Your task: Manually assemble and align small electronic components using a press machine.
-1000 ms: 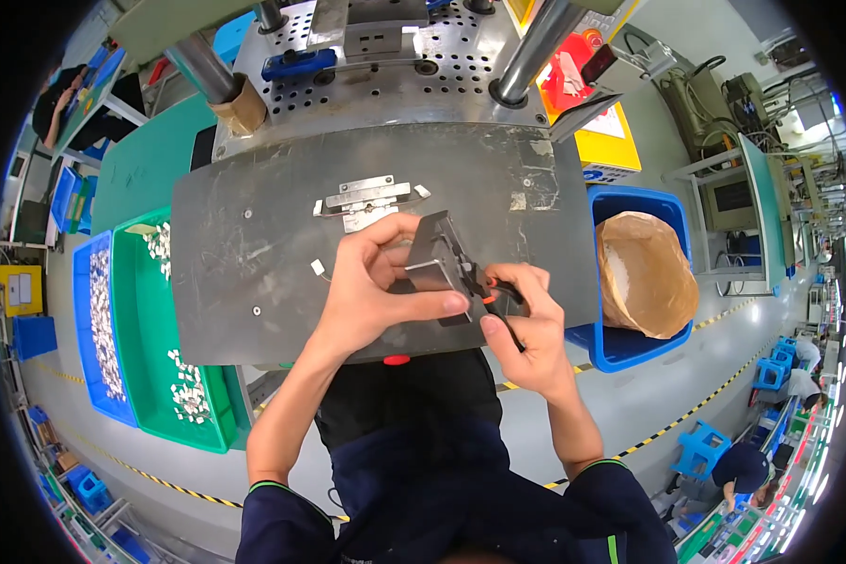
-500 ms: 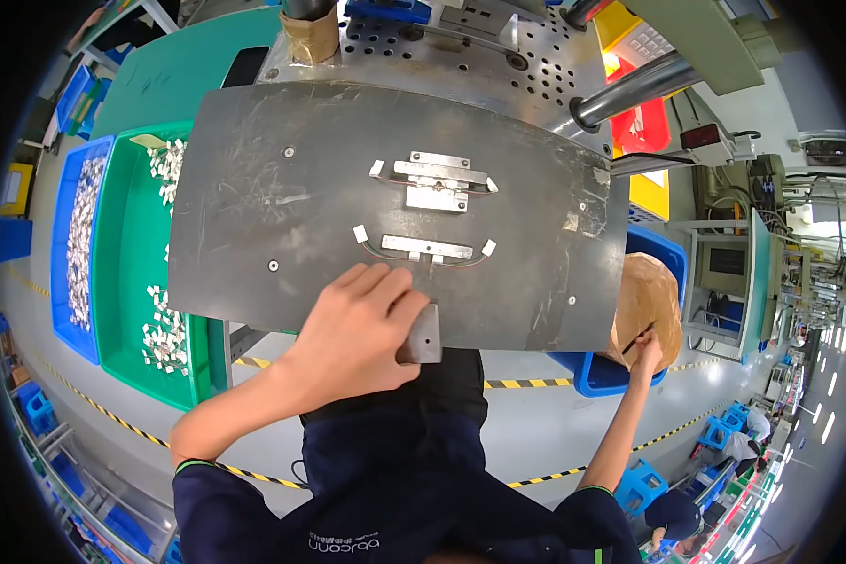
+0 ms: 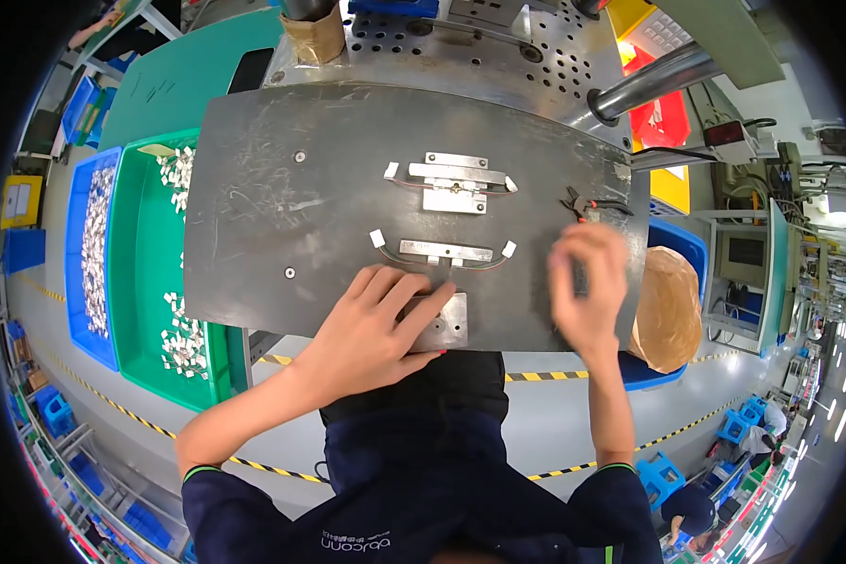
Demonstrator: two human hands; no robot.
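Observation:
My left hand [image 3: 376, 315] is at the front edge of the dark metal plate [image 3: 348, 216]. Its fingers are curled over a small metal block [image 3: 453, 320], the thumb at the block's near side. Just beyond the fingertips, a bar-shaped metal holder [image 3: 446, 251] has a thin cable with white connectors [image 3: 378, 239] around it. My right hand [image 3: 589, 282] hovers over the plate's right part, smeared by motion, so its grip is unclear. Beyond it lie small pliers [image 3: 587, 202] with dark jaws. A second metal fixture [image 3: 454, 183], also with a white-ended cable, sits farther back.
Left of the plate stand a green bin [image 3: 150, 263] and a blue bin [image 3: 94, 334], both with many small white connector pieces. A brown paper bag [image 3: 667, 315] sits in a blue bin [image 3: 688, 246] at the right. A steel post [image 3: 653, 83] rises behind.
My right hand has come from the paper bag, where it held something thin and dark, up over the plate. Pliers now lie there. My left hand stays at the block, which shows more.

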